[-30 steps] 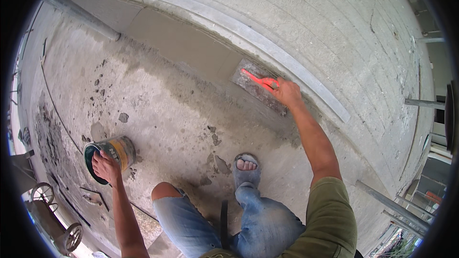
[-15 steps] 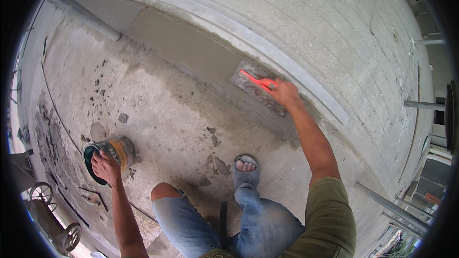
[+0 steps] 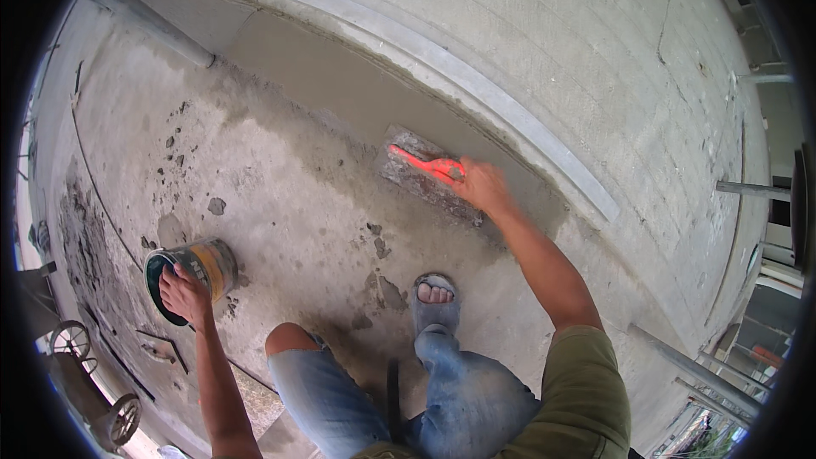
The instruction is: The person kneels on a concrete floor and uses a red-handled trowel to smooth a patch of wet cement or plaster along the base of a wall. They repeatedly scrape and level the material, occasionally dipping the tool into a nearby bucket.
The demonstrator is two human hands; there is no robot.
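My right hand [image 3: 484,184] is wrapped round the bright red-orange handle of a plastering trowel [image 3: 412,189]. Its flat, cement-smeared blade lies on the near edge of a smooth wet cement strip [image 3: 331,76]. At the left, my left hand [image 3: 184,293] grips the rim of a dark bucket [image 3: 208,263] with a yellow-orange label. The bucket leans over on the floor with its mouth toward the left. My left fingertips reach inside the rim, partly hidden.
A pale raised edging [image 3: 501,119] runs along the strip's far side. One metal pole [image 3: 153,21] stands at the upper left, another [image 3: 697,370] at the lower right. Crumbs of mortar [image 3: 217,206] dot the concrete floor. A wheeled cart [image 3: 89,387] stands at the lower left.
My right hand has drawn the trowel left and nearer to me, from the middle of the wet strip to its near edge. My left hand and the bucket have hardly moved.
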